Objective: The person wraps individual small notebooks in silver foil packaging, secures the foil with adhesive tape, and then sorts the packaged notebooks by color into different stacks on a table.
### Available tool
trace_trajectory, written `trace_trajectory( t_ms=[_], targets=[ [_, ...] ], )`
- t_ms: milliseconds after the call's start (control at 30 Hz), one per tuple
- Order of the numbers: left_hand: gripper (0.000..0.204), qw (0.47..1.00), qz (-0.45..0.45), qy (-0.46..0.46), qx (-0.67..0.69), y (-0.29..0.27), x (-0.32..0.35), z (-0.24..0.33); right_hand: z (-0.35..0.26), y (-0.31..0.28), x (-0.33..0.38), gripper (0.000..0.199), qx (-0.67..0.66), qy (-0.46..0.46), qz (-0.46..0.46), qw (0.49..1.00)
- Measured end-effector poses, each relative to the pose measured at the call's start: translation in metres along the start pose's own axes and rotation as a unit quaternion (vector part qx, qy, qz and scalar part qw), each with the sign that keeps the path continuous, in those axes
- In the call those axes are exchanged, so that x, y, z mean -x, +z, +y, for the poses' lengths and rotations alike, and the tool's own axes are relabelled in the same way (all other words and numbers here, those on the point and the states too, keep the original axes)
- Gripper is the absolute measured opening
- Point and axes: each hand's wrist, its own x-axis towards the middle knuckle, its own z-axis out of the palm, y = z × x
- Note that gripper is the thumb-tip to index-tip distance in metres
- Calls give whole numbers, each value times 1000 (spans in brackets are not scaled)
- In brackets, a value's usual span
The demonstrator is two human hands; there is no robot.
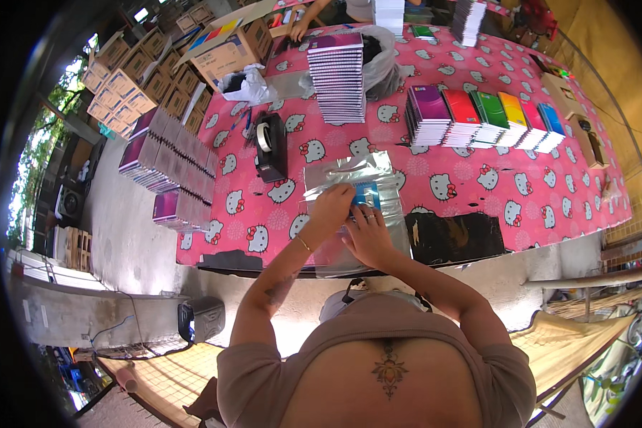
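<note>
A blue notebook (367, 191) lies on shiny clear plastic sleeves (349, 165) at the table's near edge, partly hidden by my hands. My left hand (334, 205) is closed, its fingers curled at the notebook's left edge; whatever is pinched there is hidden. Just below the notebook, my right hand (368, 234) rests with fingers apart, fingertips touching its lower edge and the plastic. A black tape dispenser (271, 153) with a roll of tape stands to the left of the sleeves.
A tall stack of spiral notebooks (339, 82) stands beyond my hands. Coloured notebook piles (486, 118) line the right; purple stacks (182, 203) sit at the left edge. Black patch (456, 237) lies beside my right hand. A co-worker's hand (299, 30) shows across the pink table (446, 182).
</note>
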Motion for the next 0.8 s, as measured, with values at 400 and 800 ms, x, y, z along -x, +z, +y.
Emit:
trace_trajectory(
  t_ms=[400,800],
  targets=[
    [15,986,60,-145,58,25,17,39,16,30,7,54,41,-49,16,998],
    [15,962,-48,-243,118,7,9,42,17,29,-3,66,-65,28,-39,997]
  ],
)
